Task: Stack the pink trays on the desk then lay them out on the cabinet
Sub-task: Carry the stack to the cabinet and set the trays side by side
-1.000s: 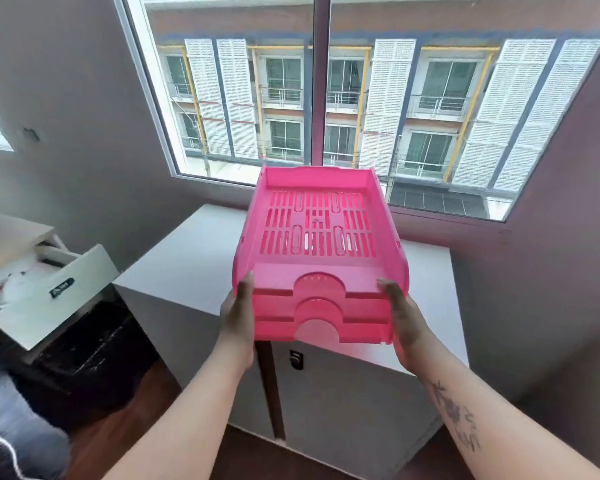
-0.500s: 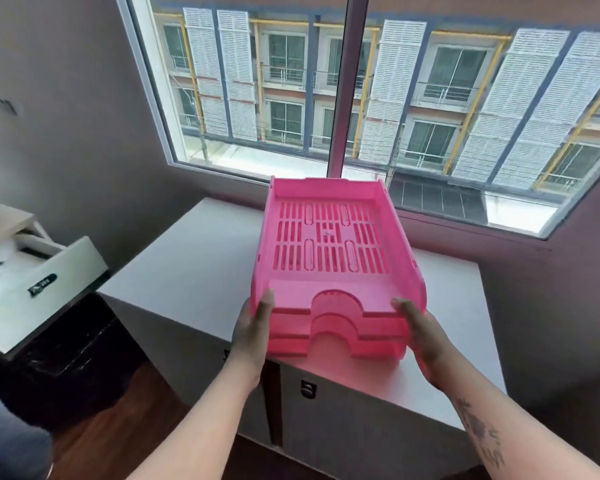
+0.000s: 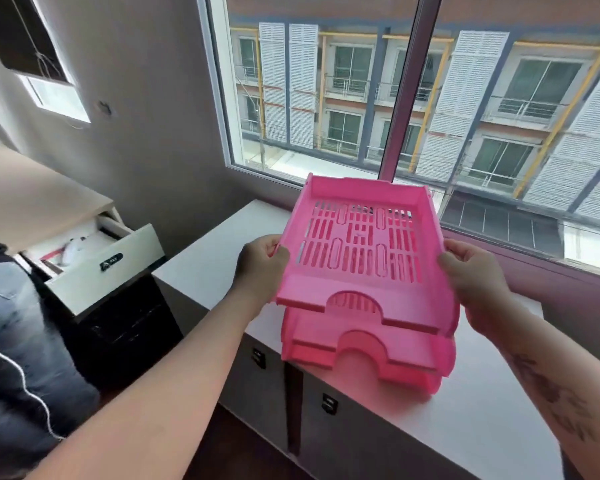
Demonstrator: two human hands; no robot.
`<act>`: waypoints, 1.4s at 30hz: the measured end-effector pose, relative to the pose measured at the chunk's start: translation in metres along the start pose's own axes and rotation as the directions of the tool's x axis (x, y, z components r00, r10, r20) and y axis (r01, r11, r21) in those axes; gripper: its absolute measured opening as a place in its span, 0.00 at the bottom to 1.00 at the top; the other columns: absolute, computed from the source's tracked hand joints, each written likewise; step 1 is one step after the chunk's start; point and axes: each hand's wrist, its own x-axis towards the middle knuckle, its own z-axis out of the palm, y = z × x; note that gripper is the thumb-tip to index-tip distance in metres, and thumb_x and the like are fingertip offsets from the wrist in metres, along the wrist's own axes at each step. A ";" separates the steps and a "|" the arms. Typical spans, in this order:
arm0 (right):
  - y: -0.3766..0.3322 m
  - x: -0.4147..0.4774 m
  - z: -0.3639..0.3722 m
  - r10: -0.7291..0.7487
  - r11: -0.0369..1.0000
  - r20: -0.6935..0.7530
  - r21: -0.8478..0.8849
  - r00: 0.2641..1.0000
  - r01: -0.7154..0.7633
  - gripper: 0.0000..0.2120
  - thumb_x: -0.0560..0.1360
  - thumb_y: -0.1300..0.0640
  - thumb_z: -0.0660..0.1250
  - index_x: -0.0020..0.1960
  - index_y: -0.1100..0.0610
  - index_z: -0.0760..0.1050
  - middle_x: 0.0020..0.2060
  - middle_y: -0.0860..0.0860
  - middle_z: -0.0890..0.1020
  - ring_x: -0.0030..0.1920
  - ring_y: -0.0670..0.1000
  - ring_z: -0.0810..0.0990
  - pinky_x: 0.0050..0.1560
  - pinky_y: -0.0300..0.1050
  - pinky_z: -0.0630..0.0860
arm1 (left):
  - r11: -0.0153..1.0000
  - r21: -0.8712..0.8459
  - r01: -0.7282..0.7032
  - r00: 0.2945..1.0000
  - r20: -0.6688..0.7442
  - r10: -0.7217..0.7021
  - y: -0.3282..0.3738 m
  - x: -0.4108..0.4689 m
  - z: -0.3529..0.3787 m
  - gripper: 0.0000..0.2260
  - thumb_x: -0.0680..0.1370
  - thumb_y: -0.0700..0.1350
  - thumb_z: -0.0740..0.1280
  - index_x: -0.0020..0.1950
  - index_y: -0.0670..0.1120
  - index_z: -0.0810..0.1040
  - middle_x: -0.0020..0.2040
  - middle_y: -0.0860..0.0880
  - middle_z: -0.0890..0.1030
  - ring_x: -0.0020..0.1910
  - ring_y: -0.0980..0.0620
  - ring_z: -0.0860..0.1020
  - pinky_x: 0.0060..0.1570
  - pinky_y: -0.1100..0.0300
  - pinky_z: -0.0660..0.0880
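Observation:
A stack of two pink trays (image 3: 368, 355) rests on the white cabinet (image 3: 208, 258) near its front edge, below the window. The top pink tray (image 3: 361, 251), slotted in its floor, is raised clear of that stack and tilted, far end higher. My left hand (image 3: 262, 261) grips its left side wall. My right hand (image 3: 471, 271) grips its right side wall. Both forearms reach in from the bottom of the view.
A wide window (image 3: 413, 109) runs behind the cabinet. At the left a desk (image 3: 32, 199) has an open white drawer (image 3: 97, 261) with small items in it. A person in dark clothes (image 3: 18, 334) is at the far left edge. Cabinet doors carry small black handles (image 3: 328, 403).
The stack was set down on the cabinet. My hands shifted from its front corners to the sides of the top tray and raised it off the other two.

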 end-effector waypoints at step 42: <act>-0.007 0.036 0.334 0.102 0.940 -0.113 -0.315 0.988 -0.133 0.25 0.81 0.64 0.56 0.78 0.59 0.59 0.73 0.56 0.70 0.69 0.55 0.72 0.63 0.39 0.65 | 0.983 0.117 0.141 0.989 0.038 -0.146 -0.184 0.255 -0.147 0.18 0.80 0.44 0.65 0.69 0.43 0.73 0.65 0.48 0.77 0.65 0.48 0.75 0.63 0.56 0.70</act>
